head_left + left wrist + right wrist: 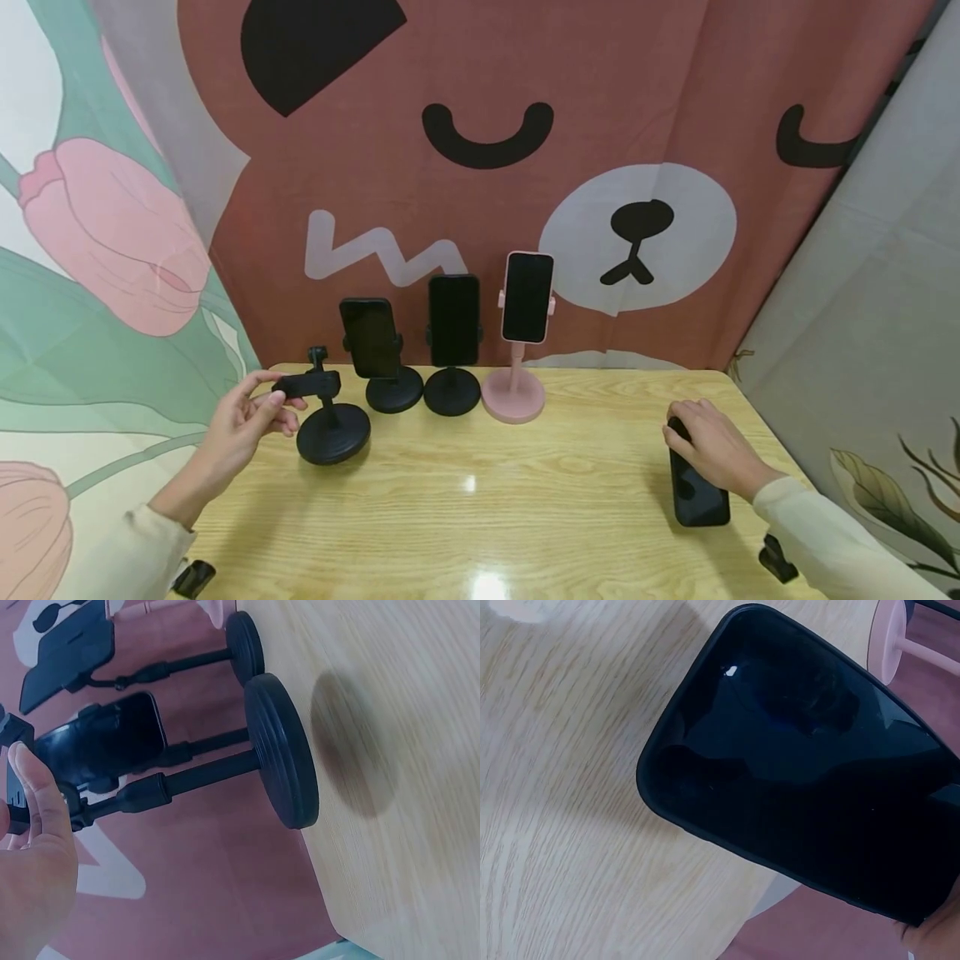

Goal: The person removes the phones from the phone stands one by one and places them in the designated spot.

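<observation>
My left hand (243, 421) pinches the clamp of a black phone stand (333, 435) at the table's left, thumb and fingers at the clamp's outer end. In the left wrist view the stand's round base (283, 754) is tilted up, with its shadow on the wood apart from it. No phone sits in this clamp. On the right, my right hand (716, 446) grips a black smartphone (699, 498) by its far end, fingers over the top edge. The phone's dark glossy screen (795, 765) fills much of the right wrist view, held over the table.
Along the back edge stand two black phone stands (393, 390) (452, 393), each holding a dark phone, and a pink stand (513, 396) holding a pink-edged phone (528, 297). A printed bear curtain (480, 208) hangs behind the wooden table (525, 500).
</observation>
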`<state>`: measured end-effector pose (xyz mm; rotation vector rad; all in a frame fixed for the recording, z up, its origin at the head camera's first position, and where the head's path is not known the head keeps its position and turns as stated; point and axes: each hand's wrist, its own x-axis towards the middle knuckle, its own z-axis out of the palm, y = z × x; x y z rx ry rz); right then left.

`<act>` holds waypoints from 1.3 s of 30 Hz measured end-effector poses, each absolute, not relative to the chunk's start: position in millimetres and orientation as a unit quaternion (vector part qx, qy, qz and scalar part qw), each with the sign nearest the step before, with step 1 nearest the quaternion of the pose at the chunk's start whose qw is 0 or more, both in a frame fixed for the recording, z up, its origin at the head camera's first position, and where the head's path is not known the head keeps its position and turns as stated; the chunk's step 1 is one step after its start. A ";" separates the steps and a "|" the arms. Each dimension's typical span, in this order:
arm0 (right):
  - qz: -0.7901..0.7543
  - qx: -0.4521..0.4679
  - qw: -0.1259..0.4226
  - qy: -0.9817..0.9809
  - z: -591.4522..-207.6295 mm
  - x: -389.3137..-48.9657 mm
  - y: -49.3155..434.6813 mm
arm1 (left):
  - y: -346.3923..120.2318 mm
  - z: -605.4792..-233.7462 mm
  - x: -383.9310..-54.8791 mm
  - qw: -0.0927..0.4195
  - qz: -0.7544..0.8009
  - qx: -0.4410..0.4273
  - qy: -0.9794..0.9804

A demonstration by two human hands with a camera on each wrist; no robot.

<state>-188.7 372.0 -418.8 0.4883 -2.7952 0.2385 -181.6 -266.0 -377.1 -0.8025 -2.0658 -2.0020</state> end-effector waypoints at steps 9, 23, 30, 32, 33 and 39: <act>0.081 0.171 0.144 -0.971 -420.3 -191.1 376.2 | -276.8 -377.2 -189.4 0.080 -0.670 -0.253 -0.694; 0.072 0.156 0.113 -0.979 -427.9 -191.4 388.2 | -288.1 -377.3 -209.0 0.077 -0.699 -0.242 -0.669; 0.069 0.157 0.115 -0.978 -433.2 -190.3 394.7 | -292.5 -372.8 -219.0 0.073 -0.713 -0.225 -0.660; 0.069 0.155 0.114 -0.979 -434.3 -189.3 395.8 | -293.0 -372.0 -223.0 0.075 -0.712 -0.221 -0.662; 0.071 0.154 0.113 -0.979 -434.8 -188.9 396.4 | -293.0 -372.1 -225.2 0.077 -0.710 -0.219 -0.664; 0.074 0.155 0.107 -0.979 -437.7 -187.4 398.1 | -294.2 -375.4 -236.9 0.079 -0.705 -0.214 -0.672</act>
